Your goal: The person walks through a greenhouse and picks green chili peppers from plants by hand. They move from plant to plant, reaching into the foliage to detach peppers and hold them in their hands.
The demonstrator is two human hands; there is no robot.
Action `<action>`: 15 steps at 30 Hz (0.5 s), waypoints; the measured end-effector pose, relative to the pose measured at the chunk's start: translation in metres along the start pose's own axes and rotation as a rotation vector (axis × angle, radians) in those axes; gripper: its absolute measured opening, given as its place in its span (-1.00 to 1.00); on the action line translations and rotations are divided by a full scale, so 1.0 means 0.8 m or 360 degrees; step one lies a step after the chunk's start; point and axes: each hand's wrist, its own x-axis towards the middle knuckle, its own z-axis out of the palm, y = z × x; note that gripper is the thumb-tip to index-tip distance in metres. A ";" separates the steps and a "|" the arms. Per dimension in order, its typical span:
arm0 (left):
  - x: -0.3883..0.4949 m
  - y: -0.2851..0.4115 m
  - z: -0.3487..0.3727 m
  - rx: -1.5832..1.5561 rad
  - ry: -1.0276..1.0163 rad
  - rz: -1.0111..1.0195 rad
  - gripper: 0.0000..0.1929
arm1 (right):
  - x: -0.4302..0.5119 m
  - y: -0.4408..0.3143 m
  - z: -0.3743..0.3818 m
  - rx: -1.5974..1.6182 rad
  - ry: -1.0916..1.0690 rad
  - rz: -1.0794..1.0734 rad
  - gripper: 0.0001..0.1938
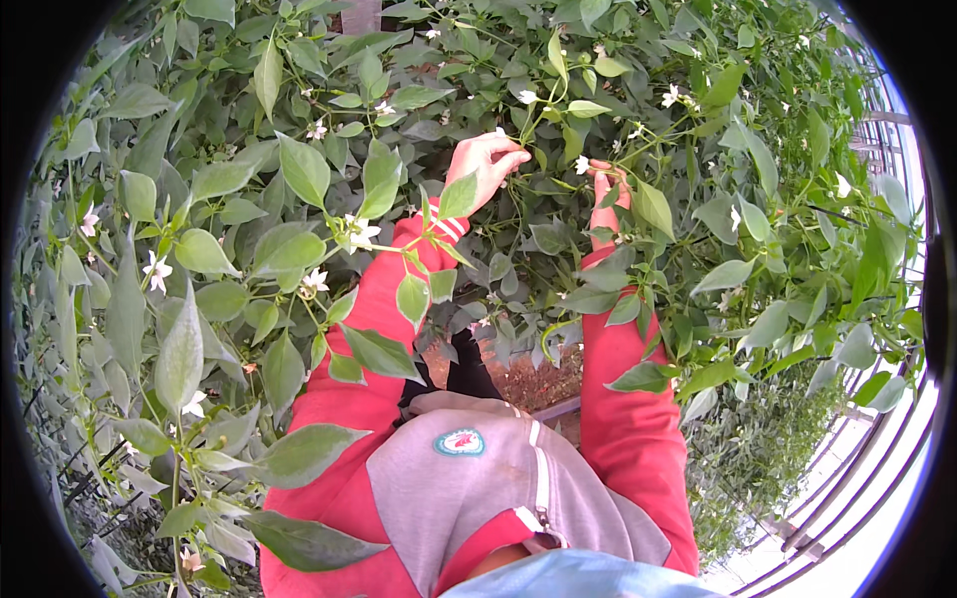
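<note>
Tall pepper plants with white flowers surround me. My left hand (pixel 490 166) is raised at upper centre, its thumb and fingertips pinched together at a thin green stem, with a white petal showing above the fingers. To its right, my right hand (pixel 611 187) is partly covered by leaves; its fingertips touch a flowering shoot just beside a white pepper flower (pixel 582 164). Whether those fingers close on the shoot is hard to tell. Another white flower (pixel 527 97) stands on the shoot above my left hand. A slender green pepper (pixel 552 340) hangs lower down, between my forearms.
Leafy branches (pixel 381 351) cross in front of my left sleeve, and more leaves (pixel 643 377) overlap the right one. Brown soil (pixel 523 374) shows below between the plants. Curved metal framing (pixel 860 478) runs along the right edge. A post (pixel 361 16) stands at the top.
</note>
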 end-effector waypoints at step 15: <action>-0.004 0.006 -0.006 0.0269 0.0162 0.0229 -0.85 | 0.000 -0.027 0.020 -0.0027 -0.0133 0.0041 -0.80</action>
